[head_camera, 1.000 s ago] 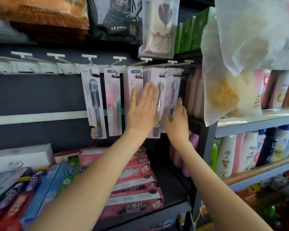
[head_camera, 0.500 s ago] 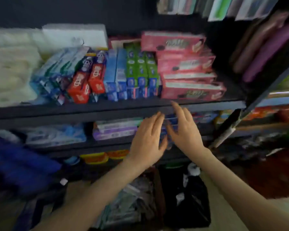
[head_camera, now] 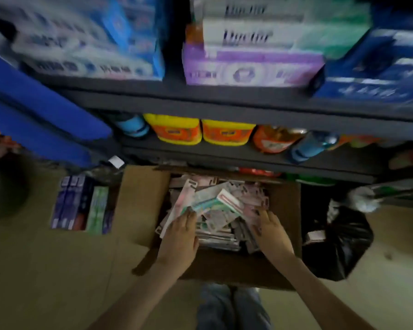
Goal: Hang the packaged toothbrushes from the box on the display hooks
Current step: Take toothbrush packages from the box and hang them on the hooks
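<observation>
Cardboard box, open, below shelf: loose heap of packaged toothbrushes, flat pink-and-white cards with hang slots. Topmost pack shows a teal brush. Left hand at its edge, grip unreadable through blur; right hand, fingers spread, rests on the heap.

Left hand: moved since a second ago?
Yes: left hand dropped from the hooks down past the bottom shelf into the cardboard box on the floor.
</observation>
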A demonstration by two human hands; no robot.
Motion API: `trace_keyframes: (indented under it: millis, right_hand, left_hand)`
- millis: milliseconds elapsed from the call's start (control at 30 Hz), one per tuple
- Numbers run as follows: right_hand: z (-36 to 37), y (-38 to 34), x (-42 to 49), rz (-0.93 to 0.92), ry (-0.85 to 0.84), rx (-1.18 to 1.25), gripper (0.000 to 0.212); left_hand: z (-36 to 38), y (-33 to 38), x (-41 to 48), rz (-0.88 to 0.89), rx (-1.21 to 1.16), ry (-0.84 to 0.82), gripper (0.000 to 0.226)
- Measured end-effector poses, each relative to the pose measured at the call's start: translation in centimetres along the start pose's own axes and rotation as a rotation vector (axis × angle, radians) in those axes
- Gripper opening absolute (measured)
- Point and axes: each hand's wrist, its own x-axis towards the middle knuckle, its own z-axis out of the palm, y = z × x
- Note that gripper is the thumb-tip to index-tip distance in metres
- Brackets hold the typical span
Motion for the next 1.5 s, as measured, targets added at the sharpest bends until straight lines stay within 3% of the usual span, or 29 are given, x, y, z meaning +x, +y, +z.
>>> trace_keyframes:
  millis: [200,333,533,733,900,967,1033,1133,1200,1367,1433,1500]
  right_hand:
    - [9.6,5.9,8.8,0.161,-0.142,-0.052,0.062]
    - [15.1,9.1,14.3,0.073,-0.076,-0.138,0.061]
    - [16.9,9.2,16.0,0.062,0.038,-0.249,0.054]
    - [17.3,8.8,14.1,-0.089,0.095,-0.301,0.057]
    - [17.0,5.5,10.8,-0.38,0.11,-0.275,0.056]
    - [17.1,4.1,10.0,-0.5,0.109,-0.298,0.064]
    - [17.4,3.2,10.0,-0.581,0.098,-0.331,0.067]
    - [17.9,2.6,10.6,-0.611,0.065,-0.403,0.078]
    - [17.8,2.8,11.2,-0.5,0.12,-0.435,0.086]
    - [18.0,3.3,12.3,-0.201,0.235,-0.195,0.071]
    - [18.2,3.3,12.5,-0.221,0.149,-0.231,0.07]
    - [18.6,3.3,12.8,-0.269,-0.038,-0.263,0.073]
  left_hand:
    - [9.7,-1.5,5.7,-0.045,-0.006,-0.026,0.069]
    - [13.8,-2.1,9.2,-0.053,-0.056,0.007,0.066]
    - [16.1,-2.4,11.5,-0.02,-0.128,0.057,0.066]
    - [15.9,-2.4,12.1,0.07,-0.022,0.151,0.079]
    - [15.7,-2.4,12.2,0.174,0.163,0.188,0.086]
    - [15.9,-2.6,12.3,0.204,0.236,0.134,0.081]
    - [16.5,-3.2,12.3,0.21,0.257,0.077,0.061]
    - [16.5,-4.0,11.8,0.116,0.225,0.018,0.038]
    - [16.9,-4.7,11.4,0.022,0.122,-0.012,0.041]
    - [16.7,-5.1,10.8,-0.17,-0.106,0.107,0.057]
    - [16.7,-5.1,10.8,-0.234,-0.202,0.14,0.055]
    - [16.8,-5.3,10.7,-0.302,-0.298,0.165,0.053]
